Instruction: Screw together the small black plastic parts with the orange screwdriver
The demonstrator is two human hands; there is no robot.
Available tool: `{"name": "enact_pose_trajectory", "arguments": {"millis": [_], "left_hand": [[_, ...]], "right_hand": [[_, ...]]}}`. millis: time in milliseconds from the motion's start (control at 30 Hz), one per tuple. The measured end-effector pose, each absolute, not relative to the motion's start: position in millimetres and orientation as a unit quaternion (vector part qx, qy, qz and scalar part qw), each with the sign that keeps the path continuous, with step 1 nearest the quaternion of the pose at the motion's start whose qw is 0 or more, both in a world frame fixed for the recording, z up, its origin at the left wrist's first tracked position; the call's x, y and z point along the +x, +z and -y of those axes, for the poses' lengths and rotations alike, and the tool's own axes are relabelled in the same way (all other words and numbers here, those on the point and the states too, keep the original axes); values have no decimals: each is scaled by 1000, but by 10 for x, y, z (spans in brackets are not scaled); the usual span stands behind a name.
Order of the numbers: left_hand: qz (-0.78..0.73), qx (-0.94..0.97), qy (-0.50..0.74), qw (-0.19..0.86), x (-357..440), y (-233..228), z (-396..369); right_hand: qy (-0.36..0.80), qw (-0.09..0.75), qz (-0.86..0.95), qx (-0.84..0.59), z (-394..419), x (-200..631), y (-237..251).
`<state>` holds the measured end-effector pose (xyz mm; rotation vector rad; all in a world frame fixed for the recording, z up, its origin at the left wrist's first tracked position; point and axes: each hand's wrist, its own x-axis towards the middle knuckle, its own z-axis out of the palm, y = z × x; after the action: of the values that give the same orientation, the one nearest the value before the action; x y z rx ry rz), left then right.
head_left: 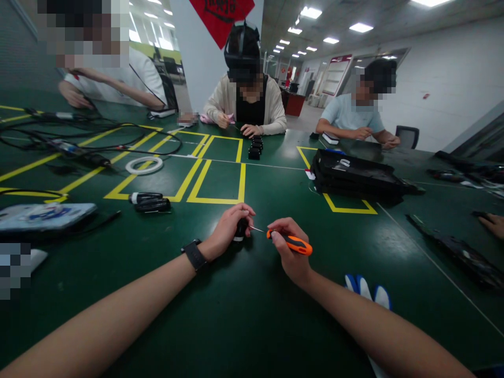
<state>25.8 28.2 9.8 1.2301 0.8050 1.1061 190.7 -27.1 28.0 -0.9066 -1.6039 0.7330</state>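
Note:
My left hand (pixel 230 228) is closed around a small black part (pixel 240 229) resting on the green table (pixel 244 315). A dark watch sits on that wrist. My right hand (pixel 289 252) grips an orange-handled screwdriver (pixel 293 242), whose thin metal tip points left and touches or nearly touches the black part. The two hands sit close together near the middle of the table.
Two black cylinders (pixel 149 201) and a white tape ring (pixel 144 165) lie to the left among cables. A stack of black trays (pixel 354 176) sits at right, small black parts (pixel 255 146) farther back. Blue-white gloves (pixel 366 289) lie under my right forearm. Three people sit across; another hand (pixel 492 224) shows far right.

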Motion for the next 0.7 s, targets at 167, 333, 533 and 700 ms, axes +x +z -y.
{"name": "enact_pose_trajectory", "arguments": {"millis": [167,333,533,700], "left_hand": [[-351,536,476,602,260,101,-279],[-356,537,472,602,265,111,-275],[-368,529,476,599,275,111,-276],[-363,529,476,602,273,115,-270]], "right_hand": [[294,563,678,-370,275,1906,282],[278,564,686,-367,280,1908,279],[280,547,710,-345,269,1909,252],[251,523,731,-360,294,1903,292]]}}
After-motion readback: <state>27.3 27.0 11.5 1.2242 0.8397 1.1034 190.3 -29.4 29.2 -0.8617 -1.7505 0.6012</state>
